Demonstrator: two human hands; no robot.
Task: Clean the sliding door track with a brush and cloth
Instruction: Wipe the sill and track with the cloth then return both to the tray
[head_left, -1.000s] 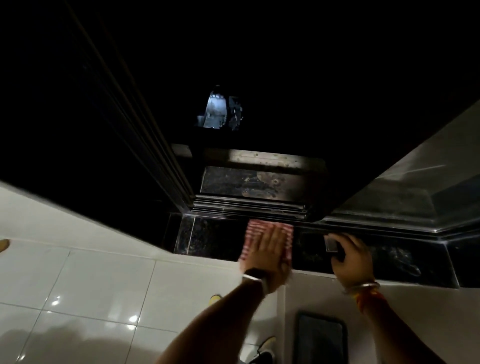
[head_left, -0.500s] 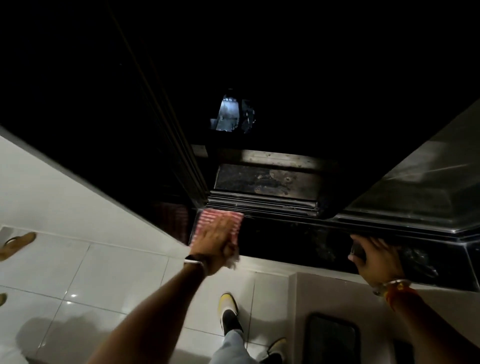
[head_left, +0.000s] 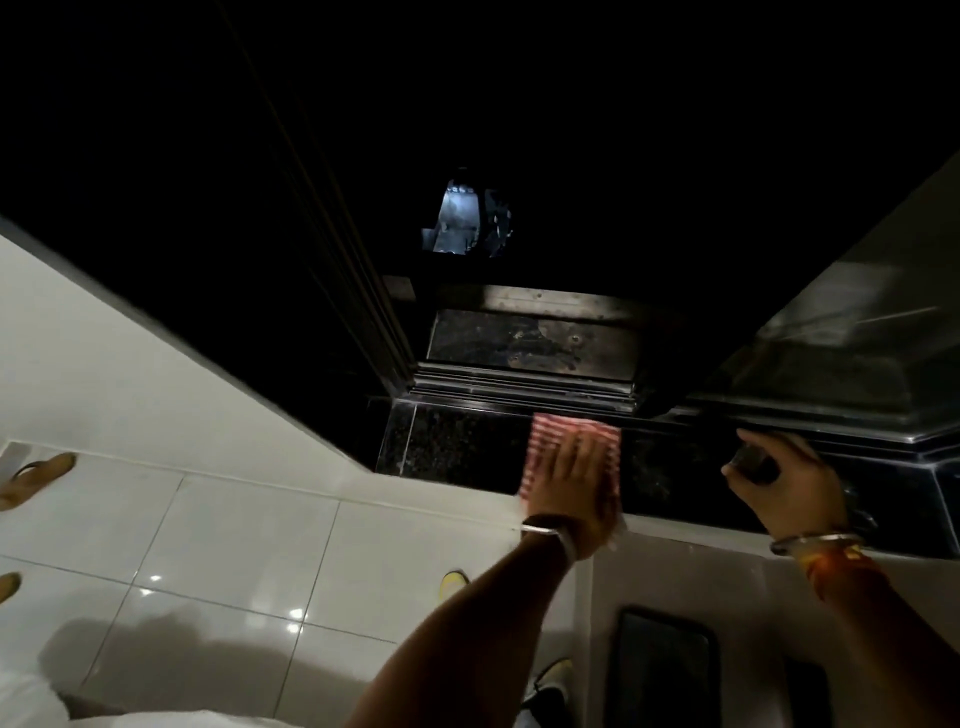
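Note:
A red-and-white checked cloth (head_left: 550, 434) lies flat on the dark granite sill (head_left: 457, 447) just in front of the metal sliding door track (head_left: 519, 389). My left hand (head_left: 574, 480) presses on the cloth with fingers spread; a watch is on that wrist. Further right on the sill, my right hand (head_left: 784, 480) is closed around a small dark object (head_left: 753, 462), possibly the brush; most of it is hidden by the fingers. A bangle sits on the right wrist.
The dark door frame (head_left: 353, 260) rises on the left of the track. White glossy floor tiles (head_left: 234, 545) fill the lower left, with sandals (head_left: 36, 478) at the left edge. My yellow-toed shoes (head_left: 453, 582) stand below. A dark rectangular panel (head_left: 665, 670) lies bottom right.
My left hand slid the cloth left along the sill, then back right to the middle. The right hand stayed on the sill, still closed on the dark object.

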